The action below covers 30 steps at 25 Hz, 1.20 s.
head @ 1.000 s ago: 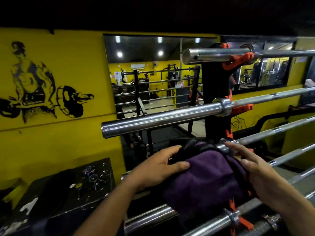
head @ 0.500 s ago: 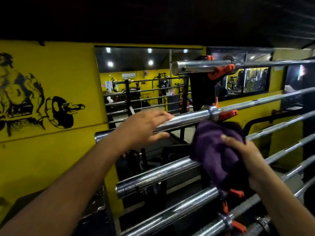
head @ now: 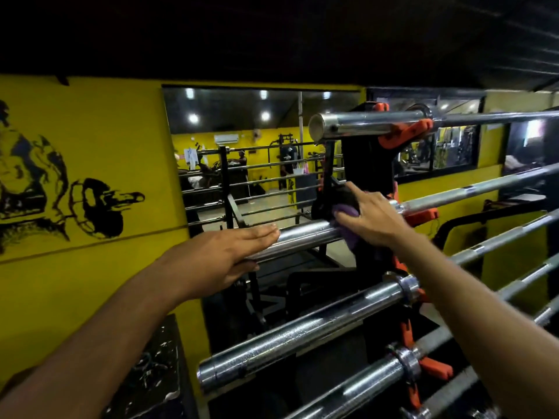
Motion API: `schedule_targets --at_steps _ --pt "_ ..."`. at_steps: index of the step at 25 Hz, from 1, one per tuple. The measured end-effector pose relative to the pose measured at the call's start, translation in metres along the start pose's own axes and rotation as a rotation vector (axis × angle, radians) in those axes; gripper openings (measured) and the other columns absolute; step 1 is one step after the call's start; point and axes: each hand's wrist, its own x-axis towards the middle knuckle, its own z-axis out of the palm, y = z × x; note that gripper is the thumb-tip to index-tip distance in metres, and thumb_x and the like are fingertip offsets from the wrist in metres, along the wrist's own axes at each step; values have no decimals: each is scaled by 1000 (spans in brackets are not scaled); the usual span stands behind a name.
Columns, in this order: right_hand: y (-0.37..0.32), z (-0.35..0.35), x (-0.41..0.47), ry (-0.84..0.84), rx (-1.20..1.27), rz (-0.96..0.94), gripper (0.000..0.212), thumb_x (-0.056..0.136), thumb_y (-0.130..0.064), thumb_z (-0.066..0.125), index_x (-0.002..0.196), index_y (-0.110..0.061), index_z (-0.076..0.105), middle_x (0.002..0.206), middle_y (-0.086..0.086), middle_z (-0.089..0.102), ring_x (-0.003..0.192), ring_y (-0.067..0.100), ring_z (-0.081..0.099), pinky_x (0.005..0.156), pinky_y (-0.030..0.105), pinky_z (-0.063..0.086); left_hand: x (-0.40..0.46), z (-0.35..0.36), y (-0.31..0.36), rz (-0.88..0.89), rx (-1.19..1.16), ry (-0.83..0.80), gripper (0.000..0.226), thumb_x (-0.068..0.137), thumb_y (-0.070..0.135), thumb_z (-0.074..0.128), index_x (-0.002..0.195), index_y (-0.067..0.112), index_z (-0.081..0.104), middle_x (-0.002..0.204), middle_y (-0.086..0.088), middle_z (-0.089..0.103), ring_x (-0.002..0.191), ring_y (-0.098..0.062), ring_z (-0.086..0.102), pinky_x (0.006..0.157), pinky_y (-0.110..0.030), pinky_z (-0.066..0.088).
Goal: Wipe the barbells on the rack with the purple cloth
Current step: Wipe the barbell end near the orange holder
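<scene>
Several chrome barbells lie across a black rack (head: 367, 164) with orange cradles. My right hand (head: 370, 219) presses the purple cloth (head: 438, 220) around the sleeve of the second barbell from the top (head: 308, 235), just left of its collar. The cloth is mostly hidden under the hand; a fold hangs below the bar. My left hand (head: 223, 261) lies on the same sleeve near its free end, fingers straight on top and thumb below. The top barbell (head: 366, 124) is above both hands. A third barbell (head: 302, 334) runs below them.
A yellow wall with a black mural (head: 69, 201) is to the left. A wall mirror (head: 251, 152) behind the rack shows gym gear and people. A dark paint-spattered box (head: 151, 367) stands at lower left. More barbell shafts (head: 499, 237) stretch away right.
My right hand lifted the purple cloth from a lower bar up onto the second barbell's sleeve. My left hand left the cloth and came to rest on that sleeve's free end.
</scene>
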Motion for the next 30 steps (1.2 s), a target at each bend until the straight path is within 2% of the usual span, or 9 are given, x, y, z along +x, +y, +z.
schedule_targets --at_steps 4,7,11,15,18,21,24,26,30 --pt "-16 -30 45 -456 74 93 61 61 -71 57 87 -18 69 90 8 71 87 27 66 81 45 51 4 -2 -3 6 -27 -6 66 101 42 47 151 54 6 150 47 -1 137 15 13 109 -14 22" --pt "-10 -9 3 -185 114 -84 44 78 -64 59 106 -31 68 104 -3 71 102 15 63 94 35 47 4 -5 -5 -3 -81 -15 63 99 45 46 149 59 9 146 52 3 136 18 13 106 -9 19" --pt "14 32 -74 211 128 -344 69 89 -52 59 147 -17 46 155 -1 43 148 21 31 126 44 10 4 -4 -5 -7 -78 -9 64 99 47 45 150 59 8 150 49 2 143 12 17 116 -22 25" --pt "9 0 -7 2 49 -90 62 86 -70 48 124 -23 63 117 4 67 109 25 59 101 45 45 3 -2 -1 -16 -46 6 67 99 45 47 151 55 7 153 44 1 142 11 16 114 -21 25" --pt "-23 -13 38 -301 32 59 68 77 -78 50 119 -27 65 108 2 68 95 23 63 87 36 51 3 -3 0 -21 -55 2 66 98 46 47 151 56 8 153 44 3 141 11 18 109 -18 23" --pt "-46 20 -14 12 163 -237 57 86 -63 52 126 -24 63 112 -1 70 105 16 63 93 22 44 3 -5 -1 -1 -45 6 64 98 47 46 150 58 8 151 46 3 137 16 14 100 -10 20" --pt "-10 50 -62 366 119 -460 53 90 -42 62 132 -10 55 138 9 58 135 25 49 120 43 27 3 -3 -2 -4 -51 12 64 98 48 44 150 58 8 150 48 3 136 18 12 98 -8 17" --pt "18 43 -53 380 106 -361 48 91 -41 60 129 -12 55 133 9 60 128 29 53 113 54 35 3 -1 -3 0 -51 14 64 98 48 44 150 58 8 151 47 3 136 18 12 100 -8 16" --pt "-10 4 2 117 199 18 38 88 -48 55 118 -28 67 107 3 71 98 26 63 82 38 46 4 -3 -2 -22 -63 10 65 97 49 43 149 57 7 152 43 3 136 13 18 103 -13 19"
